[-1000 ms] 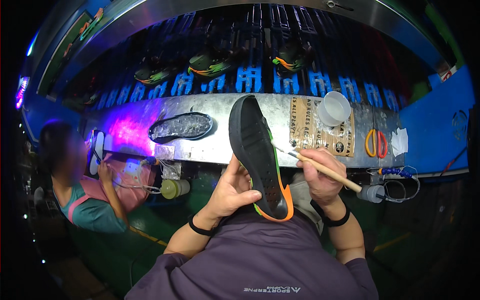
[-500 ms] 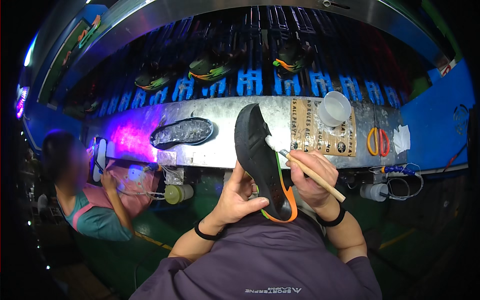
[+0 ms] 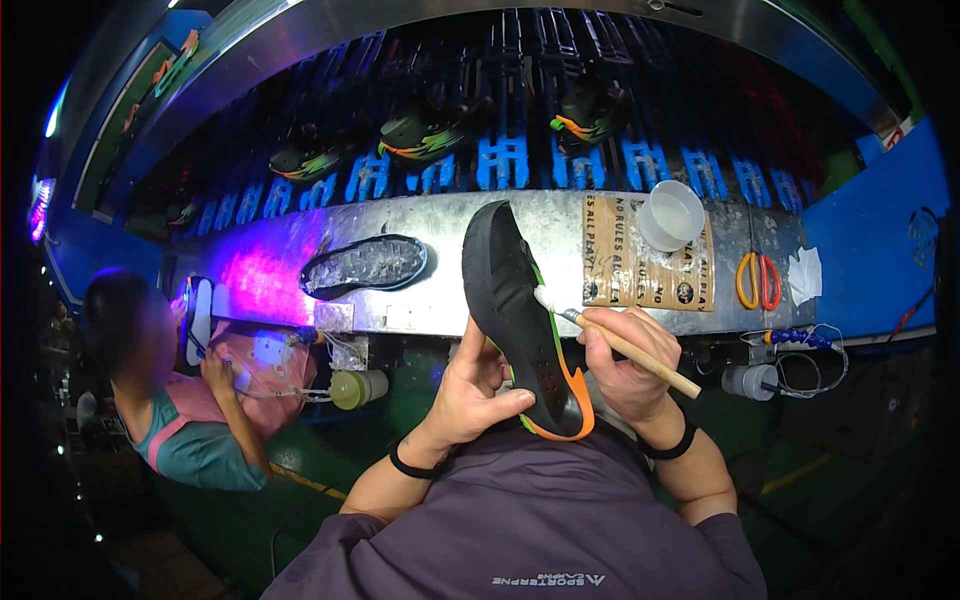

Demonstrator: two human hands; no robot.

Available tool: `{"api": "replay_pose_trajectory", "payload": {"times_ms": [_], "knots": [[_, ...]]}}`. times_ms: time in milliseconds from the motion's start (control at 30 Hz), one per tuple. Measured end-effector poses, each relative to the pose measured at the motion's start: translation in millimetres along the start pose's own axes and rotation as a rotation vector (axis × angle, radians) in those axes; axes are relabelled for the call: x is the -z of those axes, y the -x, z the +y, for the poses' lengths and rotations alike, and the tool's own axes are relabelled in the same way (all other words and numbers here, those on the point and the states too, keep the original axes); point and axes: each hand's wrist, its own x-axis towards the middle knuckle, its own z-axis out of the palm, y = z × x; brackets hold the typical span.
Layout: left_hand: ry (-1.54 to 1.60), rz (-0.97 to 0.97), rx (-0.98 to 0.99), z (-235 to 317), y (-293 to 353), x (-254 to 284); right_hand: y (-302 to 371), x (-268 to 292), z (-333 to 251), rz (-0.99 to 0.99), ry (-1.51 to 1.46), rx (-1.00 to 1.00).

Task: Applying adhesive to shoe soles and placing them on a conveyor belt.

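Observation:
My left hand (image 3: 468,395) grips a black shoe upper (image 3: 505,300) from its left side, near the heel, with the thumb across its lower part. The upper points away from me and has orange and green trim around the heel and along its edge. In my right hand (image 3: 632,362) is a brush (image 3: 645,358), pinched near the bristles. Its wooden handle slants down to the right. The white bristles rest against the right edge of the upper, around mid-length. Left of the upper, a dark shoe sole (image 3: 365,266) lies on the metal bench (image 3: 450,222), its inside whitish and glossy.
A translucent cup (image 3: 671,216) stands on brown printed cardboard (image 3: 610,285). Scissors (image 3: 758,282) with yellow and red handles and a crumpled white paper (image 3: 804,276) lie farther right. Several shoes (image 3: 420,132) sit on the rack behind the bench. A co-worker (image 3: 205,410) handles a sole at left.
The bristles have slid a little toward me and out to the upper's right edge. The upper has shifted and turned slightly to the left. Both hands keep their grips.

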Motion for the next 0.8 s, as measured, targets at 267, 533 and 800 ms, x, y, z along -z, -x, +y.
{"api": "replay_pose_trajectory", "payload": {"times_ms": [267,533,800], "knots": [[0.044,-0.052,0.027,7,-7,9,-8,10,-1,-0.141,-0.084,-0.130],[0.088,-0.122,0.087,21,-11,19,-34,19,20,-0.271,-0.159,-0.060],[0.075,-0.121,0.074,26,-17,26,-31,25,15,-0.374,-0.250,-0.111]]}}
